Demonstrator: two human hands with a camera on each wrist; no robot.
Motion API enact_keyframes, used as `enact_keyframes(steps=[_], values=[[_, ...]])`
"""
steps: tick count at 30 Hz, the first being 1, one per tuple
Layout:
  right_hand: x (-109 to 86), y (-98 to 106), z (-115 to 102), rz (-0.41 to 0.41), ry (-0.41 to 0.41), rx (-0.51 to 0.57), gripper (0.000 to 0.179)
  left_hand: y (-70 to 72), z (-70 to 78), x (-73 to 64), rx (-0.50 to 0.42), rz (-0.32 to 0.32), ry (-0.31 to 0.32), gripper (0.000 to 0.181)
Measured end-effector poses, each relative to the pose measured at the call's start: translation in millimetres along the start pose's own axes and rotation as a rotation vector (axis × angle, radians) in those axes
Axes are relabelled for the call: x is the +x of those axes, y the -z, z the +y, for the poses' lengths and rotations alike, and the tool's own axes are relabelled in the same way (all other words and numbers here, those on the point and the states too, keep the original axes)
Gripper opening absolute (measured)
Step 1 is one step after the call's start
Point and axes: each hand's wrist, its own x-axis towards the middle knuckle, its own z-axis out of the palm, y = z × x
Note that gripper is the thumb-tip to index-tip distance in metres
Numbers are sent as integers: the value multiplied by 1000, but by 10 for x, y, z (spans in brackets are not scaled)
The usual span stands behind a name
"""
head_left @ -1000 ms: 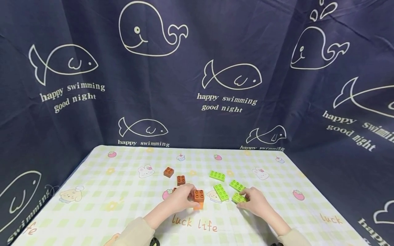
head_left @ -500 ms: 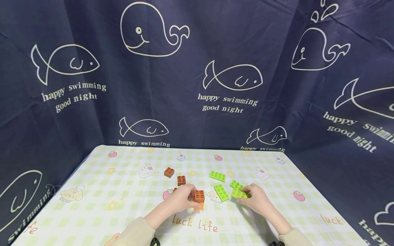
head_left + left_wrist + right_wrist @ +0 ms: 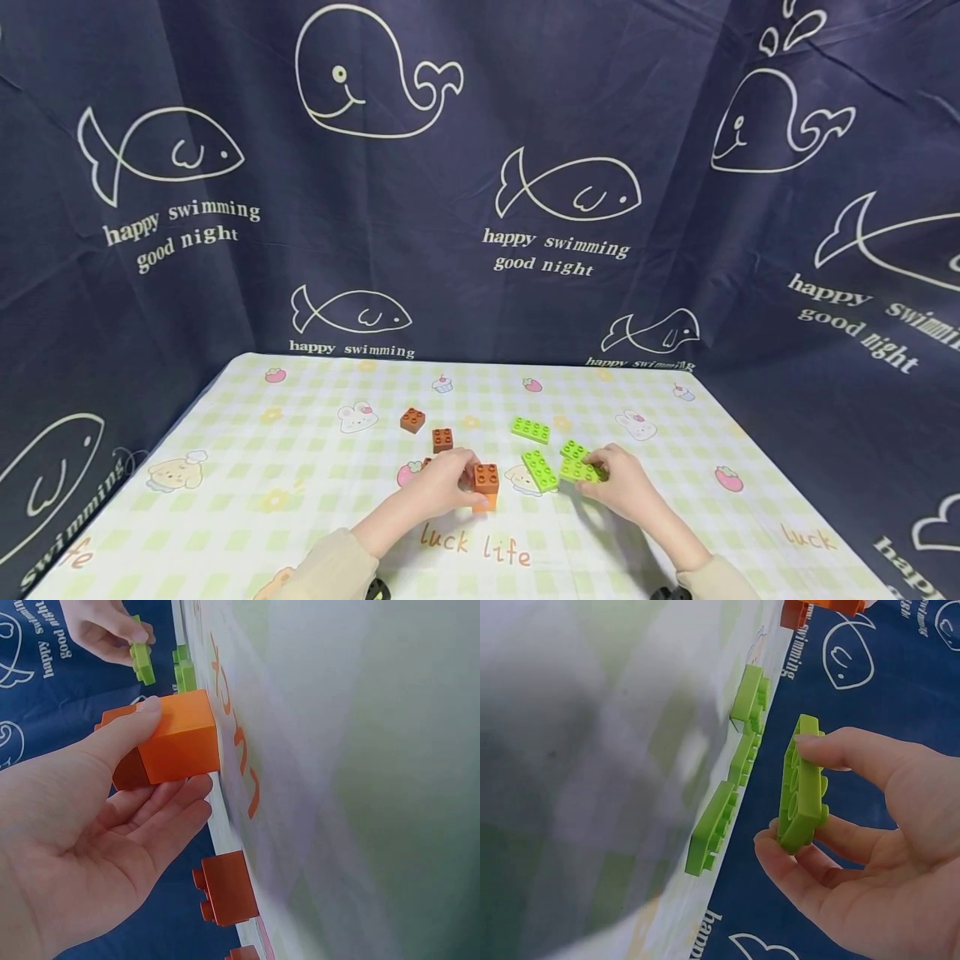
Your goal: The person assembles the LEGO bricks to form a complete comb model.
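My left hand (image 3: pixel 444 483) grips a small two-brick stack on the near part of the table, thumb on its near side. Its lower brick is a plain orange block (image 3: pixel 184 739); a reddish-brown brick (image 3: pixel 486 474) with studs sits on top. In the right wrist view, my right hand (image 3: pixel 877 832) pinches a thin light-green building brick (image 3: pixel 803 787) between thumb and fingers, raised off the tabletop with studs facing up. Three similar green bricks lie near it: one at the back (image 3: pixel 530 429), a slanted one (image 3: pixel 539 471), and one partly covered (image 3: pixel 573 449) by the held brick.
Beyond my left hand lie a reddish-brown brick (image 3: pixel 412 419) and another brown brick (image 3: pixel 442 439); a third is mostly hidden by that hand. A checked cloth (image 3: pixel 315 467) covers the table. Dark blue curtains (image 3: pixel 450 208) stand behind and at both sides.
My right hand has picked up the green brick from the table and shifted it slightly away and left, over another green one. My left hand keeps its grip on the stack, unmoved.
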Motion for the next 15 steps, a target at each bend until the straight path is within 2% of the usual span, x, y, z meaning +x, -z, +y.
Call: enact_keyframes(steps=[15], values=[[69,14,-123,44,62,23,38,-3,-13,5,6,-11,-5,34]])
